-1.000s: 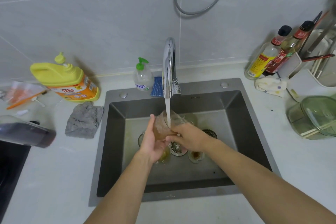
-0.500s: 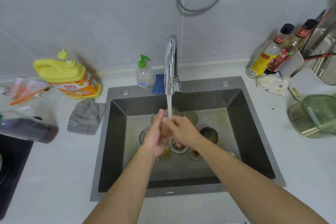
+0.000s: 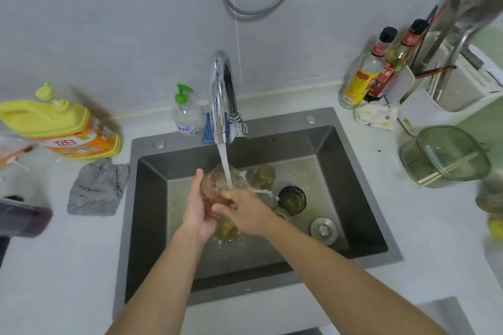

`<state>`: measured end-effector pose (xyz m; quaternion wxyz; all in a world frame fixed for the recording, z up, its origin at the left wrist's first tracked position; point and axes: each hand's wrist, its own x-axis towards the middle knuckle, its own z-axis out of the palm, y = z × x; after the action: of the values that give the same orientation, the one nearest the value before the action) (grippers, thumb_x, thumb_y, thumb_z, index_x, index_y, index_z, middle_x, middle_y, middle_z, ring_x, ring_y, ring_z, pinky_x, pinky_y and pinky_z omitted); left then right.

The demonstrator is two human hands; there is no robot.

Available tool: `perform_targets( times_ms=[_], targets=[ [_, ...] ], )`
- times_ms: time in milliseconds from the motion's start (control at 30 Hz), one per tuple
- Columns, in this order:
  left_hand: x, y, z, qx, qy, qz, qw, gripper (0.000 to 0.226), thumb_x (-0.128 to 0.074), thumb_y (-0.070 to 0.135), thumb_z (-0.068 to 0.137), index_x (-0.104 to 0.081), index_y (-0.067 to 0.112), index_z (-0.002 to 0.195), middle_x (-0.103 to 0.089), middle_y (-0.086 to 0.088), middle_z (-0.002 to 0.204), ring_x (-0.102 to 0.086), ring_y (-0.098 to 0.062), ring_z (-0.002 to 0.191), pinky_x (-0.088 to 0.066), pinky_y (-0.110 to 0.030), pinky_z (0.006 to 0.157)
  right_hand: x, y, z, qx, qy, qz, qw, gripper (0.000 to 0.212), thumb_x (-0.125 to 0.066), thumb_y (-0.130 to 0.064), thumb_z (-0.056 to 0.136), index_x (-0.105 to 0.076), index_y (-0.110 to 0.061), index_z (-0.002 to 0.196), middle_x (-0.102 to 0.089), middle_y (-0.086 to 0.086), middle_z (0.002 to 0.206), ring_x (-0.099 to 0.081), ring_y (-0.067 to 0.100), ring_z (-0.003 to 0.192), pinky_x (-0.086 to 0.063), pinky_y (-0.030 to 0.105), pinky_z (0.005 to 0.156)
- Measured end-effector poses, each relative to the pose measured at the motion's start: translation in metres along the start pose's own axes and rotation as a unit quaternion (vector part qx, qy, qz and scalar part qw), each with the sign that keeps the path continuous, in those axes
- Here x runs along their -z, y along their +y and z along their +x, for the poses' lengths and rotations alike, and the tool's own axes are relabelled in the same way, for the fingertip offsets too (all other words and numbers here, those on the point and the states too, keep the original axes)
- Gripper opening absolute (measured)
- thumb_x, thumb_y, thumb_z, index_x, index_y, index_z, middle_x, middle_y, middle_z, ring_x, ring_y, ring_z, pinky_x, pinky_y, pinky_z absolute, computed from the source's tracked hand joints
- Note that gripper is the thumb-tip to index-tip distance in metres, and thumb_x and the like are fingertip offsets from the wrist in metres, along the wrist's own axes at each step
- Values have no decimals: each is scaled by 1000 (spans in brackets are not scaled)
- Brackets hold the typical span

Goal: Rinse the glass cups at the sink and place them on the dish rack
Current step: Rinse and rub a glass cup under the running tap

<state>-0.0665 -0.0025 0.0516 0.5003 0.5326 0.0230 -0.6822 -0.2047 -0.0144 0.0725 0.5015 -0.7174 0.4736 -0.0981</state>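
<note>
Directly under the faucet [image 3: 220, 95], where the stream [image 3: 226, 168] runs, a person holds an amber cup [image 3: 215, 187] over the middle of the sink [image 3: 152, 198], with both hands close together on it. The left hand [image 3: 197, 209] wraps the glass from the left, thumb raised along its side. The right hand [image 3: 246, 212] curls its fingers against the lower right side, so the amber cup sits between the two hands. Water strikes the glass just above the right hand and splashes off to the right. Whether the right fingertips reach inside the rim is hard to tell through the spray.

On the sink floor, a pale cup [image 3: 262, 175] lies behind the hands and a green cup [image 3: 292, 200] just to their right. What looks like a third cup [image 3: 226, 228] is partly hidden beneath the wrists. A round plug [image 3: 324, 230] rests near the right wall.

On the counter, a yellow jug [image 3: 54, 128] and a grey cloth [image 3: 96, 187] lie left of the sink. A pump bottle [image 3: 186, 114] stands behind it, with two bottles [image 3: 362, 76] and a green lidded bowl [image 3: 446, 158] to the right.
</note>
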Motion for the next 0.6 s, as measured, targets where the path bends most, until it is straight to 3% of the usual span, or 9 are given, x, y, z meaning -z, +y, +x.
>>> perform_targets(
  times_ms=[67,133,233,300,333,400,467,533,600],
  targets=[
    [2,2,0,1,-6,2,1000,63,-69,61,90,-78,4,116,-74,-19,125,-74,-31,101,-59,-41,92,1,8,1,11,20,-47,999,48,-55,-65,93,-73,-27,115,-74,-7,108,-71,14,93,-60,41,90],
    [2,0,1,0,-6,-10,1000,75,-80,64,76,-76,4,121,-73,-15,129,-68,-27,99,-58,-30,89,-1,6,2,19,47,-46,998,44,-55,-62,95,-75,-24,109,-75,-4,102,-69,17,92,-58,43,91],
    [-3,-9,3,-18,7,-20,1000,66,-83,60,75,-76,5,110,-69,-18,122,-66,-31,107,-48,-43,111,-2,-7,7,-20,86,72,993,34,-55,-44,104,-76,-18,103,-78,4,92,-72,19,74,-61,38,75],
    [-6,-11,2,-23,-3,-17,1000,58,-77,58,83,-76,5,106,-70,-21,119,-70,-32,105,-49,-50,113,3,-9,10,-58,47,132,988,37,-52,-44,106,-74,-15,101,-77,6,84,-65,16,54,-57,31,54],
    [-8,-9,1,-21,-1,-19,1000,60,-76,58,83,-76,5,109,-71,-21,120,-72,-32,105,-50,-50,112,8,-4,10,-49,22,110,992,35,-53,-43,106,-73,-15,102,-76,5,84,-64,16,54,-56,31,55],
    [-10,-6,0,-10,-5,-28,1000,68,-72,62,85,-75,4,121,-73,-18,126,-73,-31,103,-58,-45,101,18,10,10,0,-23,5,1000,29,-59,-45,102,-72,-23,116,-77,-2,105,-73,18,84,-61,38,82],
    [-13,-6,-2,-3,-5,-29,1000,70,-64,65,91,-73,4,126,-74,-18,123,-71,-25,82,-63,-30,68,27,20,11,47,-20,-87,995,37,-62,-50,99,-69,-30,129,-74,-7,123,-69,16,110,-54,39,100],
    [-13,-9,0,0,3,-21,1000,65,-63,66,91,-79,6,113,-77,-16,111,-70,-21,75,-63,-29,62,28,14,11,40,9,-63,997,35,-61,-52,99,-76,-24,112,-78,-3,97,-72,14,86,-57,36,87],
    [-18,-12,-2,-2,4,5,1000,57,-64,63,91,-82,9,94,-78,-16,100,-75,-23,80,-63,-37,77,24,2,11,12,54,-19,998,41,-59,-57,98,-76,-21,92,-72,-6,75,-68,8,64,-59,35,76]
  ],
)
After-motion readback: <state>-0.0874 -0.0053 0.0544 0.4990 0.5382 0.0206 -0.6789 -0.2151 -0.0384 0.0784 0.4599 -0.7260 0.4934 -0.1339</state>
